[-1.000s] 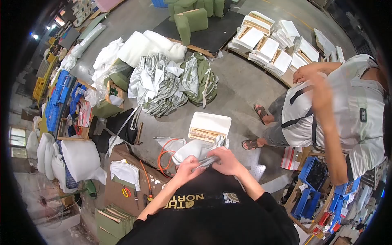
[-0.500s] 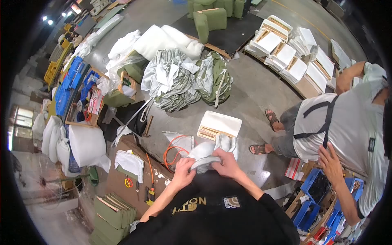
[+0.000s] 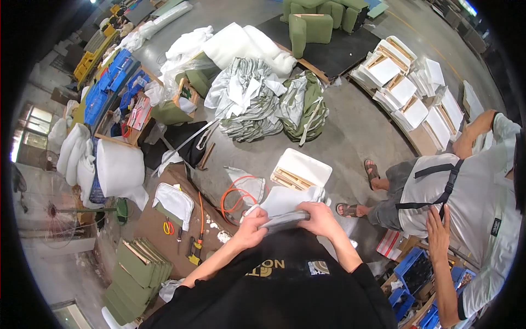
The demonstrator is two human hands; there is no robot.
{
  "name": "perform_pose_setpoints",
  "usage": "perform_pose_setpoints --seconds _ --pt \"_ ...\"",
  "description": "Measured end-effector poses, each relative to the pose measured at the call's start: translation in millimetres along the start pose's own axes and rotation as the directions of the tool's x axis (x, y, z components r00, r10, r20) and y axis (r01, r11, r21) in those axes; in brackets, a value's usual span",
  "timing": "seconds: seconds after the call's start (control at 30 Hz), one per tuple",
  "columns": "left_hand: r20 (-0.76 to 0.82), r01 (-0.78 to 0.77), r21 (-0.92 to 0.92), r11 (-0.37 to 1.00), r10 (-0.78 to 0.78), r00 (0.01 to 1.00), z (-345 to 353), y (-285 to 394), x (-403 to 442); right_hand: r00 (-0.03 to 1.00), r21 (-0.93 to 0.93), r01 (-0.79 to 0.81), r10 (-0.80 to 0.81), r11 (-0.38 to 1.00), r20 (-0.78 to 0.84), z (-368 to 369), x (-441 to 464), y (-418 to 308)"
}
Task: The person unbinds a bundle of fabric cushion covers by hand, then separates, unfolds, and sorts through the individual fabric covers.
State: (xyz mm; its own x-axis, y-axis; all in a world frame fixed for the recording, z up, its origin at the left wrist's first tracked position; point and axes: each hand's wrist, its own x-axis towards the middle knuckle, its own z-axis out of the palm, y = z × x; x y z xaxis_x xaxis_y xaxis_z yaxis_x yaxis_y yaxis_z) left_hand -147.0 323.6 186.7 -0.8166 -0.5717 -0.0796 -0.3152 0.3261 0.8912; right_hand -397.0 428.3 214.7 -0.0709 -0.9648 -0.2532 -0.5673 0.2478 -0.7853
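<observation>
My left hand (image 3: pixel 252 227) and my right hand (image 3: pixel 319 218) are both closed on the edge of a grey fabric cover (image 3: pixel 285 220), close to my chest. The cloth is stretched between them. A white padded panel (image 3: pixel 290 198) sticks out just beyond the cloth; how far the fabric goes around it is hidden. Behind it lies another white padded panel (image 3: pixel 311 164) with wooden strips on its face. Left of my hands are an orange hose (image 3: pixel 223 204) and a loose grey cloth piece (image 3: pixel 247 183).
A brown work surface (image 3: pixel 159 249) at left holds scissors (image 3: pixel 169 226), a screwdriver (image 3: pixel 179 234), a yellow-black tool (image 3: pixel 194 250) and a white-covered piece (image 3: pixel 174 204). Green panels (image 3: pixel 137 268) are stacked nearby. A co-worker (image 3: pixel 466 192) stands at right near blue bins (image 3: pixel 412 268). Fabric bundles (image 3: pixel 249 104) lie ahead.
My view has shifted, so the surroundings sit further right. My hands have moved slightly apart, the cloth between them is straighter, and more of the white panel shows.
</observation>
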Motion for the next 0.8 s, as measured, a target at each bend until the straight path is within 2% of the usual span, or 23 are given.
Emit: perform_pose_setpoints --seconds 0.13,0.23,0.33,0.43,0.53,0.63,0.73,0.8 --pt "0.036 -0.111 0.189 0.976 0.106 0.994 -3.5 -2.7 8.5 0.997 -0.054 0.081 -0.082 0.995 -0.001 10.9 2.0 14.5" --pt "0.079 -0.124 0.367 0.922 0.102 0.992 -9.3 6.5 8.1 0.991 -0.028 0.124 -0.125 0.992 -0.053 18.1 1.4 16.5" --pt "0.093 -0.086 0.448 0.89 0.049 0.994 -8.7 5.5 5.8 0.995 -0.022 0.083 -0.084 0.996 -0.056 19.1 2.7 9.9" --pt "0.113 -0.089 0.479 0.873 0.039 0.993 -5.3 -5.4 3.9 0.993 -0.023 0.094 -0.096 0.995 -0.076 24.7 7.8 15.4" --pt "0.007 -0.074 0.387 0.919 0.077 0.997 -0.6 3.0 7.1 0.994 0.005 0.076 -0.075 0.997 -0.076 23.5 8.5 16.3" --pt "-0.051 0.059 0.323 0.944 -0.045 0.998 -0.7 15.1 12.5 0.996 0.118 0.062 -0.053 0.991 -0.076 19.2 4.9 14.4" --pt "-0.014 -0.092 0.352 0.932 0.103 0.995 -1.4 12.1 21.6 0.985 0.16 0.104 -0.08 0.982 -0.15 27.0 3.5 18.8" --pt "0.019 -0.108 0.391 0.914 0.109 0.994 -2.0 13.5 23.2 0.971 0.177 0.136 -0.095 0.975 -0.22 28.8 1.7 19.3"
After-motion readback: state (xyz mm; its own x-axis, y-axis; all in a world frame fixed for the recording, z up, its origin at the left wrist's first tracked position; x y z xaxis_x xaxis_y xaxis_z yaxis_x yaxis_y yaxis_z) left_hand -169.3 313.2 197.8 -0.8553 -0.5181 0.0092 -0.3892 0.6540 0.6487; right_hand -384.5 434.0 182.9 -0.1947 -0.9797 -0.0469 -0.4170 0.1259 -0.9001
